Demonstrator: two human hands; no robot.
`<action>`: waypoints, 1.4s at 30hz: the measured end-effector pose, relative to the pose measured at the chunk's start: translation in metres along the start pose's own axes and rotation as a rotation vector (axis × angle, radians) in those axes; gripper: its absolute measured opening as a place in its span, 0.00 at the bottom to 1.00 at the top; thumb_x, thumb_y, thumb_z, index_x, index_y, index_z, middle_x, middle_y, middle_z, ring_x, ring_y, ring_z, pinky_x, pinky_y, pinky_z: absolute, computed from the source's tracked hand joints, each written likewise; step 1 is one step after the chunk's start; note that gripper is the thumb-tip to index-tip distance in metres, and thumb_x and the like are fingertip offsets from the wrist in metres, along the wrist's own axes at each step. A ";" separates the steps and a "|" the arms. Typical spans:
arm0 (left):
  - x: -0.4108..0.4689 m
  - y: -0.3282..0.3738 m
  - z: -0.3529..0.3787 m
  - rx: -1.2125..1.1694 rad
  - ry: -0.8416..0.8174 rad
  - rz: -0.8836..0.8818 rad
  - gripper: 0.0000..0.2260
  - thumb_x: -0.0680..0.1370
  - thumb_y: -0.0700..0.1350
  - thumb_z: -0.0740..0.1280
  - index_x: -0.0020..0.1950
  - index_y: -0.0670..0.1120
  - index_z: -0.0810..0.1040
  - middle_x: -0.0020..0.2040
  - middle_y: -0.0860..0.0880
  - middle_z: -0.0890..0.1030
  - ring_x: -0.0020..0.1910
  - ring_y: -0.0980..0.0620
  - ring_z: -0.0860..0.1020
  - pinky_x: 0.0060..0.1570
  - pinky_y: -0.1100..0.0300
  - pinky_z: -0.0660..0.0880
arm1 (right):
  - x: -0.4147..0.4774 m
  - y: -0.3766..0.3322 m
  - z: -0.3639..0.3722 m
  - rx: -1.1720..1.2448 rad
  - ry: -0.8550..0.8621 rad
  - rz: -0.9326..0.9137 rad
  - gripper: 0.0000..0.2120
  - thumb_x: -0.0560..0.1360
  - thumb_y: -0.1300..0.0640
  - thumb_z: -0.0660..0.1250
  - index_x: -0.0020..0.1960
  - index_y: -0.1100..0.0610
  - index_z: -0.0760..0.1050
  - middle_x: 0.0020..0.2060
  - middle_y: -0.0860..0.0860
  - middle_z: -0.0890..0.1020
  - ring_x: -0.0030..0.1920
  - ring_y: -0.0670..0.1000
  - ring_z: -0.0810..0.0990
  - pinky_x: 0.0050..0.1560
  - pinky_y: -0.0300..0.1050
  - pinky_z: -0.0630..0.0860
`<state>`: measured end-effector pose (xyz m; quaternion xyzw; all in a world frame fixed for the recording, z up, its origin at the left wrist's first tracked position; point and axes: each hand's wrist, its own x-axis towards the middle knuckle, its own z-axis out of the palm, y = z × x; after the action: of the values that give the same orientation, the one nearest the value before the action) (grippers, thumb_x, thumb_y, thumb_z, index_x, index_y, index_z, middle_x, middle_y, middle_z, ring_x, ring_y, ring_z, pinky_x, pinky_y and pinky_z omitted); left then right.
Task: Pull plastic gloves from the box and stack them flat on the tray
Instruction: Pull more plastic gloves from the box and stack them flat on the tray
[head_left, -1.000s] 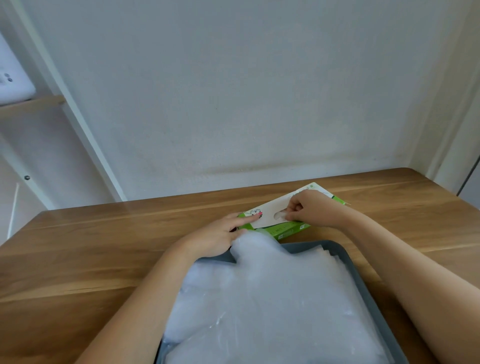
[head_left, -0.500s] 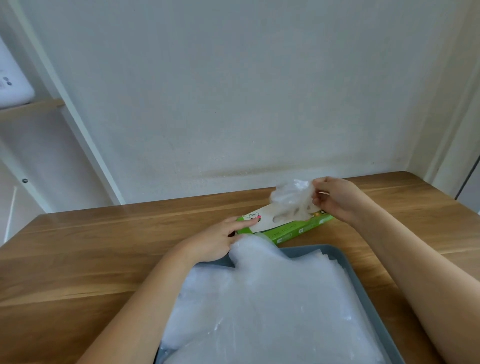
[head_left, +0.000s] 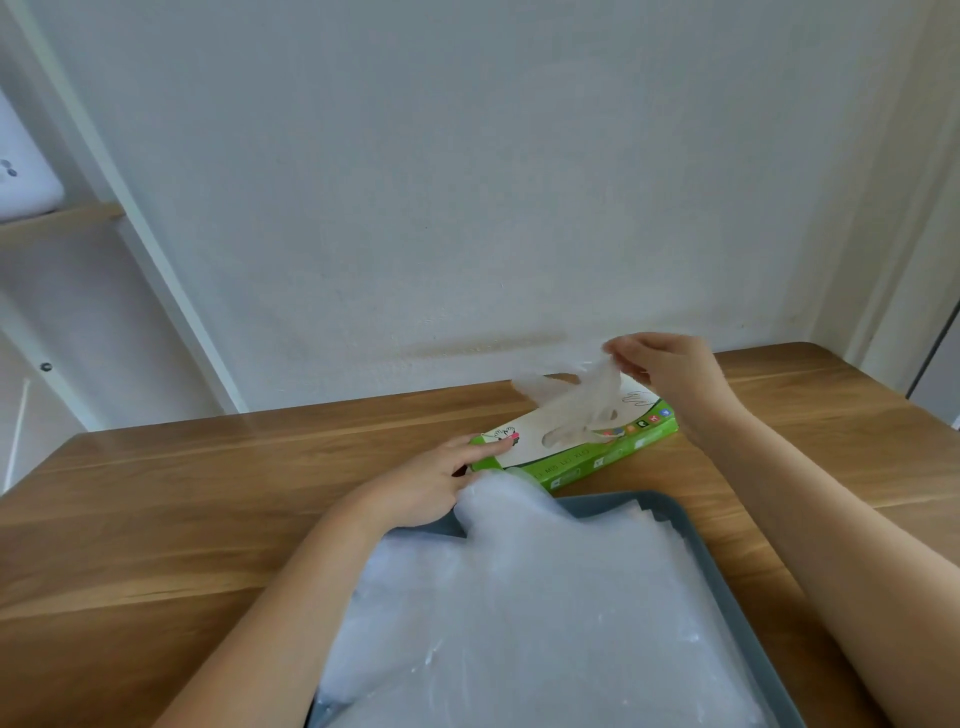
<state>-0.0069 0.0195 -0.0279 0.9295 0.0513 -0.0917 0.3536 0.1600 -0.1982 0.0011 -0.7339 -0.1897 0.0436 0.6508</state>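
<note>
Glove (head_left: 587, 400) is in mid-air over the box (head_left: 613, 457): clear plastic, crumpled. Its top end is in your right hand and its lower end is down at the slot in the box's white top. Can't tell if the tail is free of the slot.

Left to right:
- Far left: wooden shelf (head_left: 57, 221) with a white device (head_left: 21, 171) on it, cut off by the frame edge.
- Table (head_left: 182, 519): wood, carries everything else.
- Your left hand (head_left: 431, 483): fingers straight, not gripping, fingertips pressing down on the left end of the box top. Wrist sits over the tray's far left corner.
- Box: green sides, lies flat on the table just beyond the tray's far rim, skewed so its right end is further from you.
- Your right hand (head_left: 670, 374): raised above the right end of the box, thumb and fingertips pinching the glove's upper edge.
- Tray (head_left: 608, 501): grey, nearest you, on the table. Stack of gloves (head_left: 519, 623) lies flat in it and fills most of it. One lobe laps over the far rim and touches your left hand.
</note>
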 end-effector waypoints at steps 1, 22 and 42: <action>0.000 0.000 0.000 0.000 -0.001 -0.001 0.21 0.83 0.46 0.57 0.73 0.66 0.63 0.78 0.55 0.56 0.76 0.56 0.56 0.73 0.62 0.53 | 0.001 -0.002 -0.003 0.109 0.018 0.056 0.08 0.78 0.59 0.65 0.48 0.57 0.82 0.40 0.50 0.82 0.43 0.46 0.78 0.48 0.34 0.77; 0.001 0.000 0.001 0.025 0.001 -0.004 0.22 0.83 0.44 0.58 0.73 0.66 0.63 0.78 0.55 0.56 0.76 0.55 0.57 0.73 0.62 0.54 | -0.002 -0.011 0.004 0.188 -0.018 0.159 0.09 0.75 0.56 0.69 0.50 0.61 0.83 0.34 0.48 0.82 0.35 0.44 0.75 0.43 0.37 0.70; -0.003 0.002 -0.004 -0.018 0.041 -0.051 0.17 0.83 0.46 0.60 0.71 0.58 0.69 0.70 0.57 0.70 0.69 0.58 0.67 0.65 0.68 0.61 | -0.017 -0.065 0.000 0.042 -0.044 -0.125 0.05 0.77 0.62 0.67 0.45 0.56 0.82 0.42 0.58 0.83 0.43 0.49 0.78 0.51 0.41 0.78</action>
<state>-0.0092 0.0204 -0.0225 0.9263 0.0830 -0.0810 0.3586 0.1296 -0.1984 0.0609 -0.7057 -0.2485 0.0229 0.6631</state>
